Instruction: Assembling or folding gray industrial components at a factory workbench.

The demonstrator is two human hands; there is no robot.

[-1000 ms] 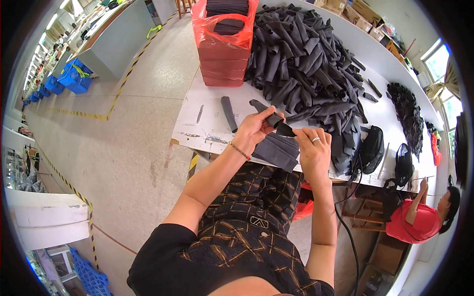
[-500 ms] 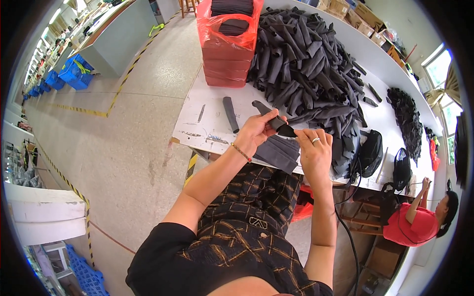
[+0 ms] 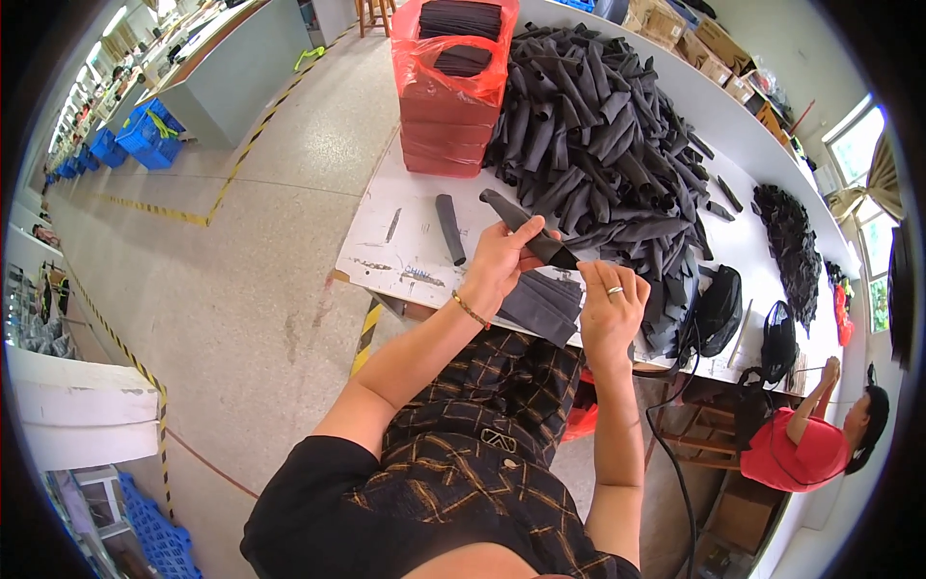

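Note:
A dark grey fabric tube (image 3: 509,210) slants above the table's near edge, its closer end by my right fingers. My left hand (image 3: 499,261) is closed around its middle, thumb on top. My right hand (image 3: 614,304) is closed in a pinch at the tube's black near end (image 3: 565,259); the fingertips partly hide what they grip there. Beneath the hands lie several flat dark grey fabric pieces (image 3: 542,309), overlapping at the edge. One more fabric tube (image 3: 449,229) lies alone to the left of my hands.
A big heap of dark fabric tubes (image 3: 598,125) covers the table (image 3: 381,227) ahead. A red plastic bag (image 3: 446,135) of stacked dark pieces stands beside it. Black bags (image 3: 720,311) and a cable (image 3: 675,454) are at the right. A person in red (image 3: 796,449) sits far right.
The tube's far end has shifted up and left, and more of its length shows beyond my left hand. My right fingers have curled in closer at the near end.

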